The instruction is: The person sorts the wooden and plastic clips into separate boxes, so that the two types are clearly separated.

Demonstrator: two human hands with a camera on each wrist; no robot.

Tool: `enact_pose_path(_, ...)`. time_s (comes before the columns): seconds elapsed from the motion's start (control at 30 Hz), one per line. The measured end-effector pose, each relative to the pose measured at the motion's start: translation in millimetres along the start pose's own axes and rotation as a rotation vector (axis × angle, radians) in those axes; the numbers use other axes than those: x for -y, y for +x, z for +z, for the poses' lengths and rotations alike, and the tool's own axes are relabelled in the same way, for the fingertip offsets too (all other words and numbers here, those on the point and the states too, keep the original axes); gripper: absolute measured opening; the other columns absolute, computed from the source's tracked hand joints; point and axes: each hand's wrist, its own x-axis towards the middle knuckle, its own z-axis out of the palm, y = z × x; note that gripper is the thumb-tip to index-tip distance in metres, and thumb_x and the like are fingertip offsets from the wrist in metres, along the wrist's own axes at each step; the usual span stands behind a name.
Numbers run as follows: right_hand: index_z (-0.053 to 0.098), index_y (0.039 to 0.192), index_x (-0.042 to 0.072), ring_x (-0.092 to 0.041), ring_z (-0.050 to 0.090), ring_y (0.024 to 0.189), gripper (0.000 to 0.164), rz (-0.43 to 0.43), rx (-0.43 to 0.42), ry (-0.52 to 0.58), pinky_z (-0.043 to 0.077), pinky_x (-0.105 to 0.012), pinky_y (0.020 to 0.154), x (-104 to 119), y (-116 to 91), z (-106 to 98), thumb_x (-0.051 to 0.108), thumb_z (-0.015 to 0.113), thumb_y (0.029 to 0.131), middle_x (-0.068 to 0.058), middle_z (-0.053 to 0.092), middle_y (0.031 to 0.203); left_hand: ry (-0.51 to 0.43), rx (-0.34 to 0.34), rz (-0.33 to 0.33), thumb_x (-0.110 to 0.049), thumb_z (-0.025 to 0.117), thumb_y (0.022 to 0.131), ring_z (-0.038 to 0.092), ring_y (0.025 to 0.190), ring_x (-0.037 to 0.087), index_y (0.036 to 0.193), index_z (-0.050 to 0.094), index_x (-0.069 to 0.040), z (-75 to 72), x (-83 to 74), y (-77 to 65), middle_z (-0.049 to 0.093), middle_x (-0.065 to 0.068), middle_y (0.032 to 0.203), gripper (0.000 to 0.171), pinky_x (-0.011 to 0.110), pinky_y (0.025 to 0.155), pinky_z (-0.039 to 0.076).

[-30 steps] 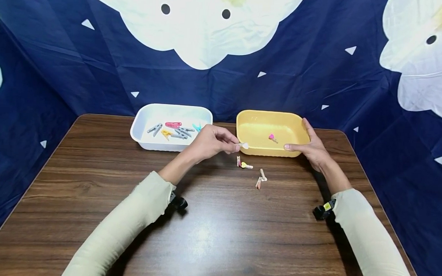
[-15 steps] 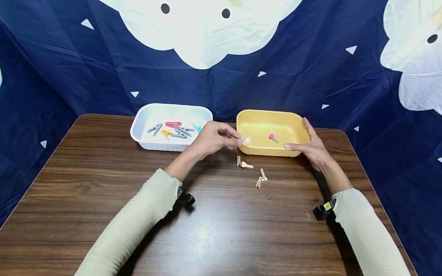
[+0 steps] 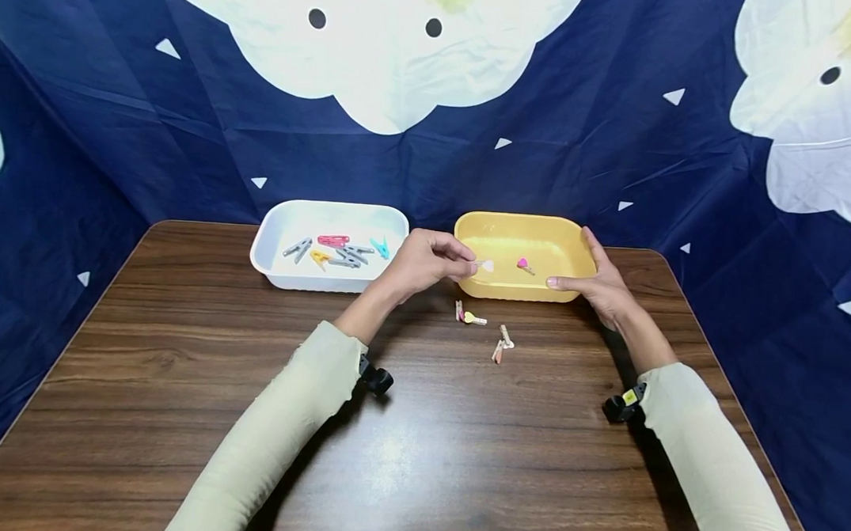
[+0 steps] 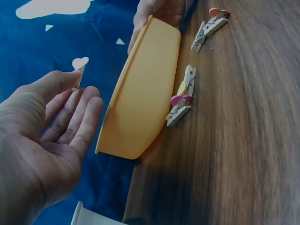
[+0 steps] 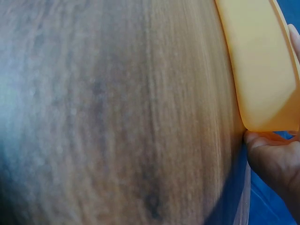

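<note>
My left hand (image 3: 428,264) pinches a small wooden clothespin (image 4: 79,65) with a pale heart on its end, between thumb and fingers. It hovers over the left end of the yellow tub (image 3: 517,292). Gripping that tub's right front corner is my right hand (image 3: 603,287), with the thumb over the front rim and a finger along the right side. Inside lies a clothespin with a pink heart (image 3: 524,264). On the table before the tub are several more small clothespins, one with a yellow heart (image 3: 470,317), others in a pair (image 3: 504,344).
A white tub (image 3: 289,278) stands to the left, holding several larger plastic clothespins, among them grey, red, yellow (image 3: 320,258) and turquoise ones. Both tubs sit at the back of the brown wooden table (image 3: 389,454). Behind hangs a dark blue patterned cloth (image 3: 443,179).
My left hand has moved right and slightly away from me, bringing the pinched clothespin from the tub's left front corner to over its inside. My right hand has stayed on the tub.
</note>
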Motion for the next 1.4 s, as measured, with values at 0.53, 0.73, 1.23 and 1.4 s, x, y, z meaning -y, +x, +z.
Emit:
enact_pose_path(0.53,-0.004,0.183,0.035,-0.023,0.012,0.178,0.136,-0.002,0.000,-0.003,0.020,-0.045,0.144,-1,2,3,0.004,0.092,0.092,0.006,-0.006,0.193,-0.020,-0.010,0.033,0.005,0.084,0.096,0.075,0.075,0.009,0.107,0.083,0.010,16.4,-7.4,16.5,0.081,0.001,0.085,0.012,0.026,0.075,0.067)
enact_pose_path(0.73,-0.004,0.183,0.035,-0.022,0.012,0.178,0.136,-0.001,0.001,-0.003,0.020,-0.045,0.144,-1,3,4,0.004,0.092,0.092,0.006,-0.005,0.193,-0.021,-0.035,0.019,0.003,0.085,0.097,0.076,0.074,0.009,0.107,0.084,0.009,19.3,-5.0,21.8,0.083,0.005,0.087,0.012,0.026,0.076,0.067)
enact_pose_path(1.23,-0.005,0.182,0.037,-0.023,0.009,0.179,0.135,-0.001,-0.007,-0.029,0.018,-0.046,0.145,-3,3,0,0.007,0.092,0.093,0.007,-0.007,0.192,-0.130,-0.063,0.011,0.005,0.083,0.098,0.078,0.078,0.012,0.110,0.083,0.011,35.8,-14.8,39.9,0.083,0.012,0.091,0.014,0.031,0.079,0.070)
enact_pose_path(1.4,-0.005,0.182,0.037,-0.022,0.009,0.178,0.135,0.003,-0.006,-0.025,0.018,-0.045,0.145,-2,2,1,0.007,0.092,0.093,0.007,-0.006,0.193,-0.129,-0.069,-0.014,0.003,0.084,0.098,0.078,0.078,0.011,0.111,0.083,0.010,41.2,-14.6,45.0,0.084,0.015,0.096,0.015,0.031,0.081,0.070)
